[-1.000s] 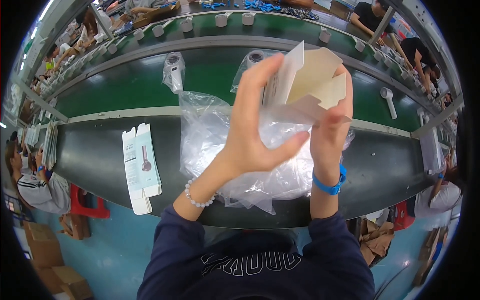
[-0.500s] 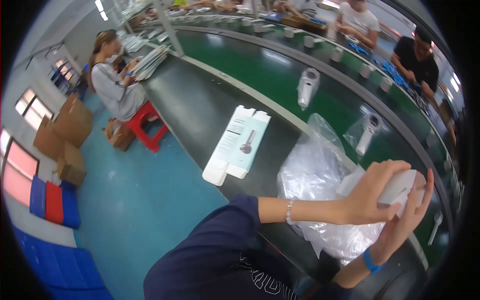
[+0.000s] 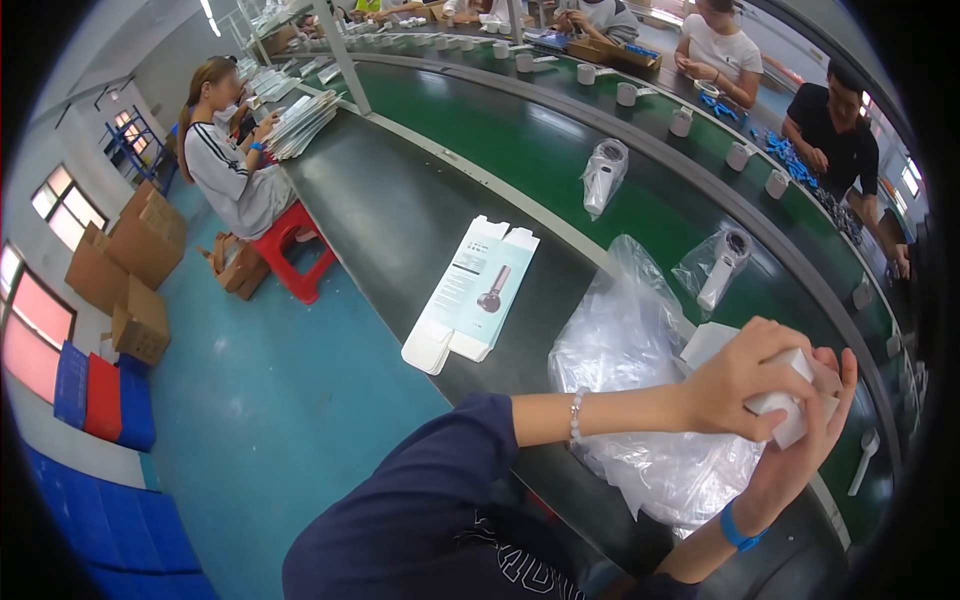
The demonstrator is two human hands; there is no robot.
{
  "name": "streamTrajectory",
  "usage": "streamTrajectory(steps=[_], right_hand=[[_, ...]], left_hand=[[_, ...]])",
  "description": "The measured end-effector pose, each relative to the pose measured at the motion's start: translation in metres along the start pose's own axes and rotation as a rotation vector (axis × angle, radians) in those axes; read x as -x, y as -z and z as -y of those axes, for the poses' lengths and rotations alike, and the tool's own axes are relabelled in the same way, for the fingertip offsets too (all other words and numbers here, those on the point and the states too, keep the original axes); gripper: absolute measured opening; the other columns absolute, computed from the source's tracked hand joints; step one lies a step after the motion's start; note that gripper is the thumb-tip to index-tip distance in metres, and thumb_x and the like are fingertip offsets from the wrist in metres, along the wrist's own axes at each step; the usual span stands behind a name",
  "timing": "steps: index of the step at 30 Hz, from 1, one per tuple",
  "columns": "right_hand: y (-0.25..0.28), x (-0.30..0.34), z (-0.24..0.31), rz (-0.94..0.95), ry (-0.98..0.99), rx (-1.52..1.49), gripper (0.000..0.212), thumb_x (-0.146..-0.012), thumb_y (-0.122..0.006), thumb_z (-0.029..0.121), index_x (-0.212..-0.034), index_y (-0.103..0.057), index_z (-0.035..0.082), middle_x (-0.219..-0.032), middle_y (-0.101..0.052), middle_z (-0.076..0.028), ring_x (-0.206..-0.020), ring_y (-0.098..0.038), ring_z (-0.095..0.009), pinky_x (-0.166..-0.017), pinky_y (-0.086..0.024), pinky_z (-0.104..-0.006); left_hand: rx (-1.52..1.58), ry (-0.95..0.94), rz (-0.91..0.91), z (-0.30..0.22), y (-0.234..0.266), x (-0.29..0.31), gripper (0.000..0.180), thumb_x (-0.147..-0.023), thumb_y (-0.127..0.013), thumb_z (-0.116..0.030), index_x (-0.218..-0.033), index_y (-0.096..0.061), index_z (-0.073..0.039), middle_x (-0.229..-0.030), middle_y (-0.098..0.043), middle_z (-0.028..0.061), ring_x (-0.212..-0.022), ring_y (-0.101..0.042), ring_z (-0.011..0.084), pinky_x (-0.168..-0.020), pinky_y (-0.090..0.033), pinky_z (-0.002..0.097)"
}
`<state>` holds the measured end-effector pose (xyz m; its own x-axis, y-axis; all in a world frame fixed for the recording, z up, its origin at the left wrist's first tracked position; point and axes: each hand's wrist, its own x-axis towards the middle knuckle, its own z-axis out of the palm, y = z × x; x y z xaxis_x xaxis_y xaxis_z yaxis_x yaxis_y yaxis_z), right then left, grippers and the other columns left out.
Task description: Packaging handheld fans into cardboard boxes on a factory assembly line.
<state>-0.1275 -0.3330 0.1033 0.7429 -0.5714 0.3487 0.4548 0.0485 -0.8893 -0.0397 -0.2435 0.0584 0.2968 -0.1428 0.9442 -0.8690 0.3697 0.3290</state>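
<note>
I take the clear plastic bag (image 3: 640, 400), lying crumpled on the dark worktable (image 3: 400, 220), as my landmark. Over the bag's right end I hold a small white carton (image 3: 790, 400) between both hands, clear of the table. My left hand (image 3: 745, 385) lies across the top of the carton with its fingers curled down over the near face, closed on it. My right hand (image 3: 800, 450) supports the carton from below and from the far side, palm against it and fingers upright, also clamped on it. A bead bracelet (image 3: 576, 417) sits on my left wrist and a blue wristband (image 3: 738, 527) on my right. Left of the bag, a flattened pale blue-green carton blank (image 3: 475, 295), printed with a picture of a handheld device, lies flat on the worktable, apart from the bag. Beyond the bag, on the green conveyor belt (image 3: 520, 130), two bagged white handheld devices rest: one (image 3: 718, 268) just past the bag's far edge, the other (image 3: 603, 175) farther up the belt. Well left of the bag, a seated person in a white top (image 3: 235, 170) works at the worktable on a red stool (image 3: 295, 250).
</note>
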Motion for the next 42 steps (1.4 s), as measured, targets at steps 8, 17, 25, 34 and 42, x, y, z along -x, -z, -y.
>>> streamTrajectory(steps=[8,17,25,34,42], right_hand=[[0.016,-0.007,-0.004,0.294,0.069,0.038,0.067,-0.087,-0.062,0.039,-0.132,-0.039,-0.005,-0.127,-0.049,-0.018,-0.117,-0.050,-0.025,-0.101,-0.040,-0.0346],[-0.003,-0.015,-0.012,0.380,-0.106,0.014,0.033,-0.085,-0.065,0.008,-0.117,-0.056,0.002,-0.108,-0.060,-0.004,-0.099,-0.055,-0.011,-0.085,-0.044,-0.0246],[0.006,-0.012,-0.016,0.362,0.060,0.287,0.026,-0.096,-0.050,0.010,-0.118,-0.057,-0.003,-0.118,-0.058,-0.009,-0.109,-0.053,-0.015,-0.095,-0.041,-0.0277],[0.024,-0.019,0.014,0.454,-0.093,-0.020,0.028,-0.091,-0.057,0.009,-0.117,-0.063,-0.001,-0.132,-0.052,-0.018,-0.114,-0.055,-0.024,-0.096,-0.044,-0.0326],[0.018,-0.015,0.001,0.418,0.013,0.175,0.051,-0.074,-0.067,-0.010,-0.122,-0.051,-0.005,-0.121,-0.057,-0.015,-0.116,-0.054,-0.022,-0.094,-0.048,-0.0338]], left_hand=[[0.091,-0.018,-0.071,0.010,0.018,-0.008,0.021,-0.074,-0.056,-0.024,-0.078,-0.060,-0.004,-0.100,-0.059,0.0203,-0.084,-0.058,0.0296,-0.072,-0.048,0.0349],[-0.119,-0.135,0.003,0.010,0.025,-0.012,0.015,-0.061,-0.060,-0.013,-0.074,-0.062,-0.006,-0.097,-0.062,0.0168,-0.079,-0.057,0.0302,-0.069,-0.046,0.0359],[-0.156,-0.139,0.033,0.020,0.019,-0.012,0.012,-0.061,-0.057,-0.013,-0.070,-0.063,-0.008,-0.096,-0.064,0.0132,-0.075,-0.056,0.0252,-0.063,-0.045,0.0324],[-0.201,-0.217,0.163,0.024,0.026,-0.012,0.021,-0.067,-0.062,-0.015,-0.087,-0.063,-0.008,-0.100,-0.064,0.0136,-0.079,-0.057,0.0254,-0.067,-0.045,0.0326],[0.220,-0.045,0.228,0.028,0.028,-0.011,0.092,-0.053,-0.090,-0.043,-0.125,-0.044,-0.005,-0.106,-0.060,0.0111,-0.094,-0.058,0.0232,-0.079,-0.050,0.0311]])
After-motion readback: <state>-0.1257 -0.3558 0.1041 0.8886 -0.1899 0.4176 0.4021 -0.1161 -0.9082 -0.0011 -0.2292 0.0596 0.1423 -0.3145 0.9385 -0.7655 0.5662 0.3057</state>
